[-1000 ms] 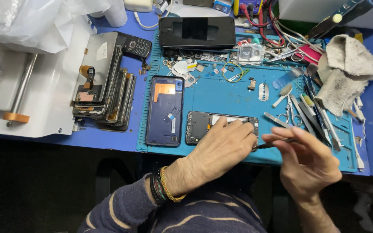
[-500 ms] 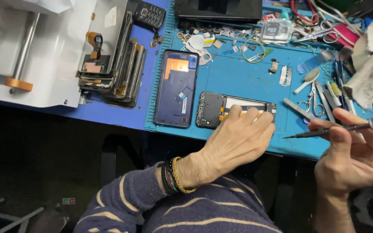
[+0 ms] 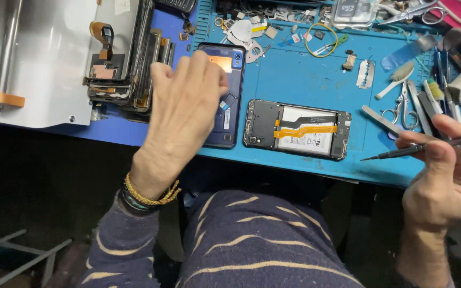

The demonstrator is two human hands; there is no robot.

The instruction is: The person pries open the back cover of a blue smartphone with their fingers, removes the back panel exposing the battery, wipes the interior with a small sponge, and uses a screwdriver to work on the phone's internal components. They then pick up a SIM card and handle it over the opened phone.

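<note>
The left hand (image 3: 185, 109) hangs over the left-centre of the frame, fingers loosely spread and curled slightly downward, holding nothing. Its fingertips sit above a dark blue phone back cover (image 3: 225, 98), a glossy slab with an orange patch near its top; whether they touch it cannot be told. A beaded bracelet (image 3: 150, 194) and dark bands ring the wrist.

At the lower right, the right hand (image 3: 444, 181) pinches a slim dark precision screwdriver (image 3: 422, 148) between thumb and forefinger. Its fine tip points left toward the opened phone, raised off the mat, a grip that seems suited to small, exact work.

The opened phone (image 3: 297, 129) lies flat on its face at the centre of the blue work mat (image 3: 305, 74), apart from both hands. Its black frame surrounds a pale battery crossed by an orange flex ribbon, likely laid this way so the inner parts face up.

At the upper left, a stack of phone screens (image 3: 129, 64) leans on edge beside a white metal machine (image 3: 38, 69). Along the upper right, within easy reach, lie steel tweezers (image 3: 382, 120), small scissors (image 3: 404, 104) and a razor blade (image 3: 365, 74).
</note>
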